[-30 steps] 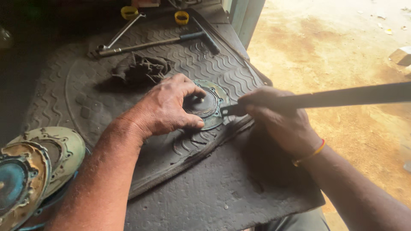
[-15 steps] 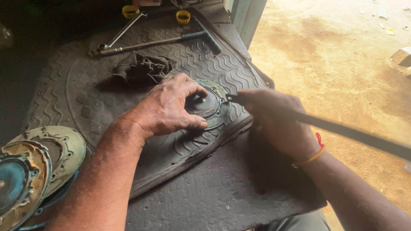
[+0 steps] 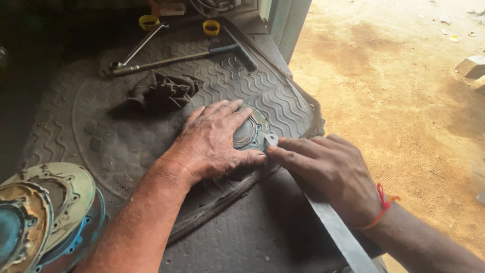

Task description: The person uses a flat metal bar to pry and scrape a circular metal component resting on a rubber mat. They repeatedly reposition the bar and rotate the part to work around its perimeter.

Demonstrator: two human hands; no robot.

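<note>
At the far left, a stack of worn round plates (image 3: 45,217), greenish and blue with rusty faces, lies overlapping at the mat's edge, apparently parked out of the way but within reach. The ribbed rubber mat (image 3: 101,131) covers the whole work surface and probably keeps parts from sliding. Farther back, a long wrench (image 3: 166,60) and a thinner rod tool (image 3: 141,45) lie side by side, with two yellow caps (image 3: 211,27) just beyond them and a dark rag (image 3: 161,91) crumpled nearer the middle, close enough to grab. The left hand (image 3: 212,144) lies flat, fingers spread, over a small round disc (image 3: 250,132) near the mat's right edge; the palm presses down on it and covers most of it, seemingly to stop it turning or shifting. Only the disc's right rim and part of its dark centre show. Just right of it, the right hand (image 3: 328,172) closes on a long flat metal bar (image 3: 338,232), with fingers extended along the blade and its tip set against the disc's rim right beside the left thumb. That grip near the tip looks chosen for control, since the bar's long tail runs back under the wrist, which wears a red thread (image 3: 381,202). The hands nearly touch. Sandy ground (image 3: 404,76) lies to the right.
</note>
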